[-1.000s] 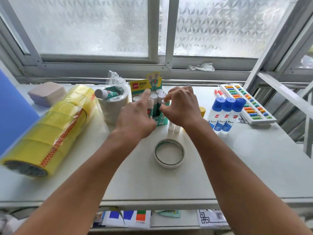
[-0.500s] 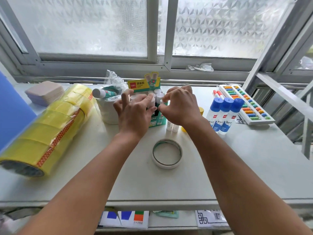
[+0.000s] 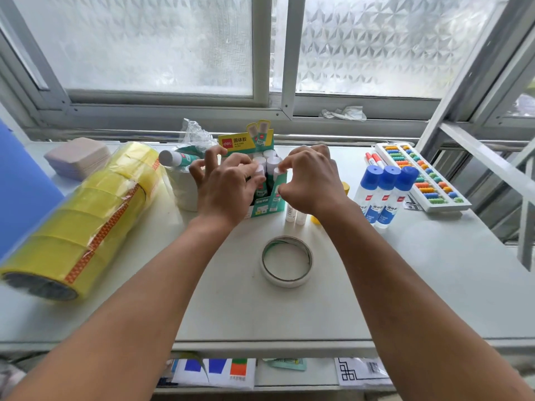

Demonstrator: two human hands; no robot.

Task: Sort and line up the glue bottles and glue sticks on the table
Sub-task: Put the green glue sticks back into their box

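A green glue stick box (image 3: 265, 209) stands at the table's middle, holding several white-capped glue sticks (image 3: 273, 161). My left hand (image 3: 228, 188) is at the box's left side; thumb and forefinger pinch a stick's cap, the other fingers spread. My right hand (image 3: 311, 180) is at the right side, fingertips closed on another stick's cap. Three blue-capped glue bottles (image 3: 382, 198) stand in a row to the right. One glue stick (image 3: 177, 160) lies on a white roll at the left. Two small white sticks (image 3: 295, 214) stand behind my right wrist.
A long yellow stack of tape rolls (image 3: 86, 218) lies at the left. A white tape ring (image 3: 287, 261) lies in front of the box. A colourful bead tray (image 3: 425, 180) and red pens (image 3: 375, 159) sit at the far right, a yellow cap (image 3: 345, 186) by my right hand.
My left hand has moved from holding a stick above the box to pinching caps with its other fingers spread. My right hand has stayed at the box's right side.
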